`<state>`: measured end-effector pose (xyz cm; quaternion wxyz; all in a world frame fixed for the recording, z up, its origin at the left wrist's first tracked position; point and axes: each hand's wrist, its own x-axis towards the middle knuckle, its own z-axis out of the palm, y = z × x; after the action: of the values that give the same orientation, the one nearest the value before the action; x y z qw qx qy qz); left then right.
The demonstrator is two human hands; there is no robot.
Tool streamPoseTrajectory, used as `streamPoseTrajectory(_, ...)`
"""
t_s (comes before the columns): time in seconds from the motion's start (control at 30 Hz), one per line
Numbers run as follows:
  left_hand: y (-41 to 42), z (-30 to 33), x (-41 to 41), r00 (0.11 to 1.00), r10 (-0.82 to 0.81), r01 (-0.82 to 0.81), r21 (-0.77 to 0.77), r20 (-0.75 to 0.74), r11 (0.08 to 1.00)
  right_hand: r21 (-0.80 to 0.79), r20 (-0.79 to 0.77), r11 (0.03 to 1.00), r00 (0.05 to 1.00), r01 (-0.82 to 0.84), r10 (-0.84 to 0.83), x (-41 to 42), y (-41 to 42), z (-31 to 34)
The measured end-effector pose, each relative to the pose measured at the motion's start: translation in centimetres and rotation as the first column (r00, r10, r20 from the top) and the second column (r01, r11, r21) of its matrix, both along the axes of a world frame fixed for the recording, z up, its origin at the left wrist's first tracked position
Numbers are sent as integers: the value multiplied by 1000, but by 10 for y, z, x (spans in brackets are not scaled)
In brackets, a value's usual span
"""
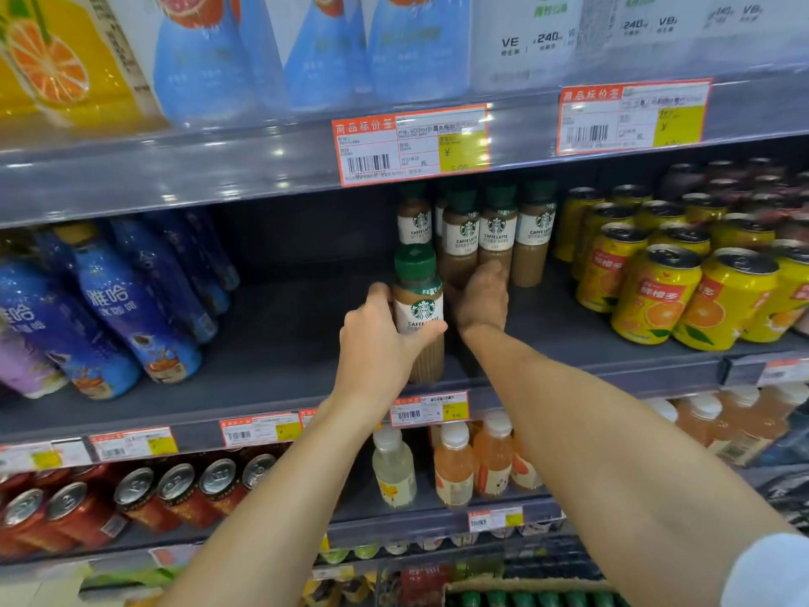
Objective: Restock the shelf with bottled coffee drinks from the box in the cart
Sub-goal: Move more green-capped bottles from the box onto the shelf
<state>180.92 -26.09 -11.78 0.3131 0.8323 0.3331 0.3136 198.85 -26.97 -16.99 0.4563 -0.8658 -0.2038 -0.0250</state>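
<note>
My left hand [378, 339] grips a brown coffee bottle [418, 308] with a green cap and white label, upright near the front edge of the grey middle shelf [280, 343]. My right hand [481, 295] reaches further in and holds the lower part of another coffee bottle [459, 238]; its fingers are hidden behind the hand. Several more of the same coffee bottles [516, 230] stand in a cluster at the back of the shelf. The box and cart are out of view.
Blue bottles [127, 308] lean at the left of the same shelf, yellow orange-drink cans [656, 291] stand at the right. A bare stretch of shelf lies between the blue bottles and the coffee. Red cans [144, 497] and juice bottles [455, 470] fill the shelf below.
</note>
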Motion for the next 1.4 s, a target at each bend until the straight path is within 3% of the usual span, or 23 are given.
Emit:
streamPoseTrajectory(0.07,1,1,0,1000,-11,11,6,-11,1000,-25,8,999,999,-34,35,-5,-5,-1)
streamPoseTrajectory(0.17,4,2,0,999,-27,28,18,-29,999,-201,-56,968,988,-151,142,-14,-23,7)
streamPoseTrajectory(0.23,7,3,2,999,-33,34,25,-37,999,-370,-1,902,971,-224,241,-24,-44,12)
streamPoseTrajectory(0.33,10,5,6,998,-31,33,31,-60,999,-579,233,791,889,-198,393,-37,-81,7)
streamPoseTrajectory(0.47,15,12,19,993,-31,37,50,-118,998,-704,184,666,844,-244,504,-34,-120,-1)
streamPoseTrajectory(0.63,33,18,51,977,12,-12,1,-212,1000,-712,197,660,833,-241,517,-41,-132,-7)
streamPoseTrajectory(0.93,65,16,96,992,-31,18,-108,-121,994,-724,184,648,838,-237,513,-37,-129,-9)
streamPoseTrajectory(1.4,91,23,131,979,2,-19,-83,-203,996,-706,246,679,831,-200,500,-36,-128,-12)
